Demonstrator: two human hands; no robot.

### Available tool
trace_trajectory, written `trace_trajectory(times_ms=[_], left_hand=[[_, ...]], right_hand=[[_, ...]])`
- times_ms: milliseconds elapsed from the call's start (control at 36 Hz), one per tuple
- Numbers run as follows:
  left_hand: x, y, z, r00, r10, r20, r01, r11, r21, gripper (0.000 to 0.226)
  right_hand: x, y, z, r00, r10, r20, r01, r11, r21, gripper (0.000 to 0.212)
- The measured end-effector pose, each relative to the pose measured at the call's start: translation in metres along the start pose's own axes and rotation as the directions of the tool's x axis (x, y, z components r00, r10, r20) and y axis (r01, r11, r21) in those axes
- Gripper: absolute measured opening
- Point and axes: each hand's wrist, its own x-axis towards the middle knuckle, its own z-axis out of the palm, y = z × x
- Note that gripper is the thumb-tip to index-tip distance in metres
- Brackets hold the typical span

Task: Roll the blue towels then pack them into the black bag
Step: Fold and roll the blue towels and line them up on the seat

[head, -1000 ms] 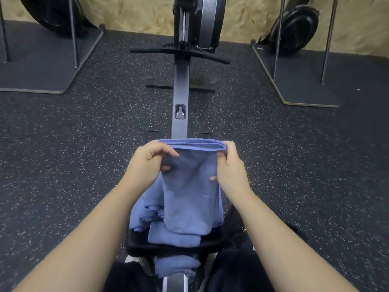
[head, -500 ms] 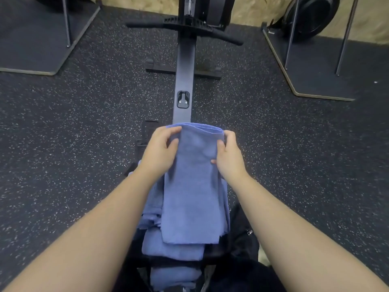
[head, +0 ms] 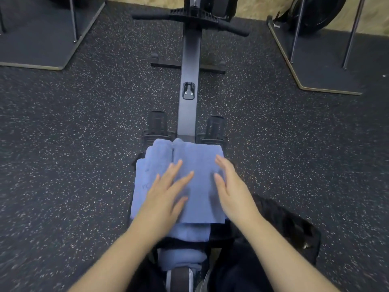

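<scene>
The folded blue towel (head: 197, 182) lies flat on top of a pile of other blue towels (head: 147, 178) on the rowing machine's seat, over the rail (head: 189, 81). The left hand (head: 166, 197) and right hand (head: 231, 190) both press on it with straight, spread fingers, gripping nothing. The pile overhangs the narrow seat, so a lopsided push while rolling could likely slide towels onto the floor (head: 63, 144). The black bag (head: 294, 228) sits by the right edge; its contents cannot be seen.

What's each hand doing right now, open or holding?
Left hand: open, fingers straight, flat on the top blue towel.
Right hand: open, fingers straight on that towel.
</scene>
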Motion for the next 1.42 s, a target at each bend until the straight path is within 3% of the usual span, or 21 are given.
trace_trajectory(times_ms=[83, 167, 250, 389, 528, 694, 861, 1000, 1083, 1167, 1222, 1306, 1417], left_hand=[[-0.037, 0.008, 0.011, 1.0, -0.005, 0.014, 0.003, 0.993, 0.121, 0.063], [-0.05, 0.011, 0.018, 0.998, 0.045, 0.047, -0.055, 0.966, 0.253, 0.08], [-0.046, 0.01, 0.022, 0.995, 0.078, 0.055, -0.093, 0.929, 0.358, 0.089], [-0.046, 0.0, 0.042, 0.995, 0.052, 0.087, -0.088, 0.871, 0.483, 0.095], [-0.046, -0.003, 0.061, 0.997, 0.078, 0.02, -0.077, 0.84, 0.537, 0.061], [-0.036, 0.0, 0.068, 0.997, 0.051, -0.051, -0.017, 0.854, 0.519, 0.058], [-0.029, -0.002, 0.066, 0.996, 0.073, -0.045, -0.039, 0.855, 0.517, 0.052], [-0.03, -0.005, 0.065, 0.994, 0.105, -0.012, -0.08, 0.821, 0.565, 0.05], [-0.03, -0.006, 0.062, 0.99, 0.14, -0.014, -0.108, 0.824, 0.556, 0.049], [-0.029, -0.004, 0.056, 0.984, 0.168, -0.057, -0.115, 0.85, 0.514, 0.041], [-0.028, -0.002, 0.054, 0.981, 0.176, -0.086, -0.113, 0.867, 0.485, 0.034], [-0.028, -0.004, 0.051, 0.985, 0.142, -0.099, -0.079, 0.877, 0.474, 0.026], [-0.028, -0.006, 0.05, 0.992, 0.092, -0.089, -0.037, 0.875, 0.483, 0.025]], right_hand=[[-0.039, 0.006, 0.009, 1.0, 0.008, -0.013, -0.007, 0.999, 0.031, 0.047], [-0.059, 0.014, 0.021, 0.996, -0.06, 0.068, 0.062, 0.998, -0.023, 0.048], [-0.06, 0.025, 0.027, 0.985, -0.142, 0.101, 0.158, 0.972, -0.174, 0.053], [-0.059, 0.048, 0.042, 0.976, -0.125, 0.177, 0.189, 0.889, -0.416, 0.07], [-0.059, 0.058, 0.054, 0.975, -0.196, 0.106, 0.221, 0.791, -0.571, 0.075], [-0.054, 0.064, 0.066, 0.961, -0.275, 0.039, 0.234, 0.724, -0.649, 0.092], [-0.048, 0.072, 0.067, 0.949, -0.314, 0.026, 0.261, 0.737, -0.624, 0.091], [-0.045, 0.075, 0.064, 0.945, -0.325, 0.03, 0.28, 0.761, -0.585, 0.064], [-0.044, 0.075, 0.061, 0.935, -0.354, 0.027, 0.312, 0.785, -0.535, 0.063], [-0.045, 0.076, 0.059, 0.936, -0.351, 0.031, 0.321, 0.812, -0.487, 0.079], [-0.045, 0.075, 0.057, 0.938, -0.346, 0.019, 0.311, 0.816, -0.487, 0.075], [-0.044, 0.072, 0.055, 0.937, -0.35, -0.007, 0.305, 0.824, -0.478, 0.052], [-0.044, 0.069, 0.05, 0.948, -0.316, 0.039, 0.302, 0.851, -0.43, 0.056]])
